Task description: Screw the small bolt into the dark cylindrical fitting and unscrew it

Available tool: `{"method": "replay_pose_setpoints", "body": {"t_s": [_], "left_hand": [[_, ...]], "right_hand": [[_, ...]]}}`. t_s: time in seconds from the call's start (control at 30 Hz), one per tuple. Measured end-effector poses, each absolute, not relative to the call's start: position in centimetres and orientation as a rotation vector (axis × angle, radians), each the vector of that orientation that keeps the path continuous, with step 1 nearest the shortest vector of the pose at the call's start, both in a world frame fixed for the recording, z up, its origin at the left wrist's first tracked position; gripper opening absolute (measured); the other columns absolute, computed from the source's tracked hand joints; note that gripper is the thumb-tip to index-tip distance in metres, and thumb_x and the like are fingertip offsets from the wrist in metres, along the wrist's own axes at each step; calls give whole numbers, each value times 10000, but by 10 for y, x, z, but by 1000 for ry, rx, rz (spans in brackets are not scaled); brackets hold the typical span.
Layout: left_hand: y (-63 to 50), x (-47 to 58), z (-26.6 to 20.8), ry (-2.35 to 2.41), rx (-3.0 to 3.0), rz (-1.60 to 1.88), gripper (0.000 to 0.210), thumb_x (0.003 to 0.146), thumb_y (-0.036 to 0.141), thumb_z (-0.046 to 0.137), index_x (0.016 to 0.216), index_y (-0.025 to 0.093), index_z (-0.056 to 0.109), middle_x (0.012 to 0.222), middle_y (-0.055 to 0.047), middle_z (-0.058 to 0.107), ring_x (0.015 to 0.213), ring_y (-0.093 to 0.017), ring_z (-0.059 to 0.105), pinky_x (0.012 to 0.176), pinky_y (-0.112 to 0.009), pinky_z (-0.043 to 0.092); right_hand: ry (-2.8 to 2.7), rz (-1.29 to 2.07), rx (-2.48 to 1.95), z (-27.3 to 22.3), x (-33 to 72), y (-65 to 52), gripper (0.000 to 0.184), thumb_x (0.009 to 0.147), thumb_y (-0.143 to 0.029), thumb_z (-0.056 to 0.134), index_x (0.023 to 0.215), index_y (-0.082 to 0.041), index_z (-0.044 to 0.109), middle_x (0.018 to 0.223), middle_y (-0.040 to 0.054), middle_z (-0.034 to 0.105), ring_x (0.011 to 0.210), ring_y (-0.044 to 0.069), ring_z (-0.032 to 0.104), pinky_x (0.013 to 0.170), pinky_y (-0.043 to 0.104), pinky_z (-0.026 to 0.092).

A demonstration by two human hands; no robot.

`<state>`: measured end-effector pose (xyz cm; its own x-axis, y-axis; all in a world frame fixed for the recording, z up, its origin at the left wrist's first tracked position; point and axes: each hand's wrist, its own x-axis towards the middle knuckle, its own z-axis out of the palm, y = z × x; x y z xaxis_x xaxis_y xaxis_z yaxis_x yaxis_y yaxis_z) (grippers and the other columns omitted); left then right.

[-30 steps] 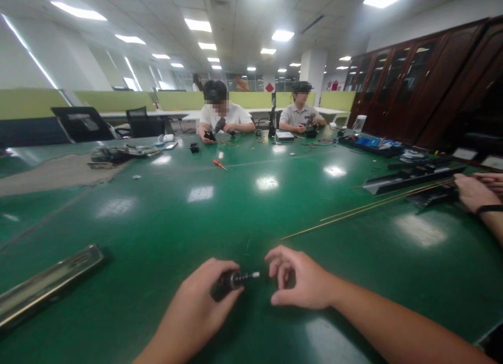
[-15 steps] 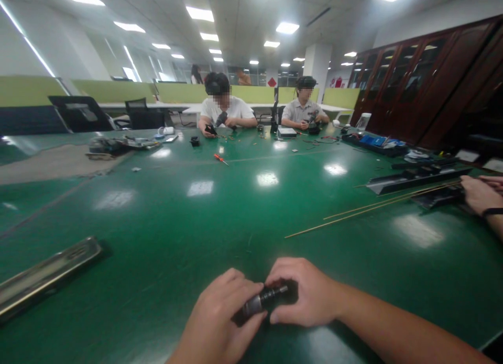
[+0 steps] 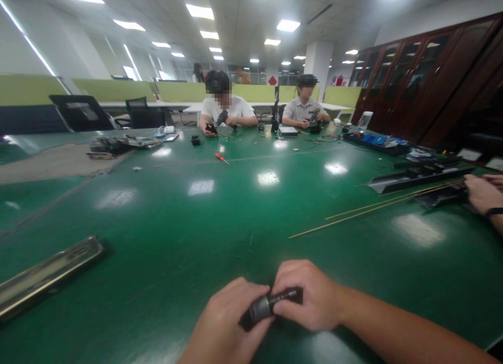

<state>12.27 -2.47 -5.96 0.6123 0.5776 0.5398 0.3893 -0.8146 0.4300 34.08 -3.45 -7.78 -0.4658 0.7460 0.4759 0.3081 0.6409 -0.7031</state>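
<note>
Near the table's front edge, both of my hands hold a black cylindrical part (image 3: 260,309). It has a wide grey-black body on the left and a narrower, ringed stem with a shiny tip on the right. My left hand (image 3: 229,316) is closed round the wide body, fingers above and thumb below. My right hand (image 3: 311,295) pinches the narrow end with thumb and fingers. The part lies tilted, its right end farther from me. Fingers cover some of it, so its exact kind cannot be made out.
A long metal-edged bar (image 3: 51,274) lies on the green table (image 3: 188,238) at left. Thin rods (image 3: 353,214) reach in from a co-worker's hand (image 3: 482,195) at right. Farther back are a red screwdriver (image 3: 221,157), black channel pieces (image 3: 424,179) and two seated people.
Both my hands and the black part have shifted slightly right. My right thumb now lies across the narrow stem, where before it sat below and apart from it.
</note>
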Motion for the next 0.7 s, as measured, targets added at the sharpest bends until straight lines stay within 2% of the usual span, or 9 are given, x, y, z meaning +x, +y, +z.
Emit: {"method": "replay_pose_setpoints", "body": {"t_s": [0.3, 0.7], "left_hand": [[-22, 115, -56, 783, 2565, 979, 215, 827, 124, 668, 1022, 214, 651, 843, -9, 705, 740, -125, 660, 665, -214, 546], [-16, 105, -54, 826, 2542, 969, 247, 820, 128, 681, 1030, 252, 650, 869, 25, 702, 767, -107, 661, 686, -192, 545]], "right_hand": [[-2049, 688, -837, -72, 343, -34, 194, 882, -325, 646, 838, -157, 733, 737, 67, 706, 685, 181, 630, 659, 287, 464], [-1974, 739, -921, -73, 343, -35, 122, 844, -264, 666, 852, -162, 733, 748, 56, 685, 695, 176, 626, 666, 283, 465]]}}
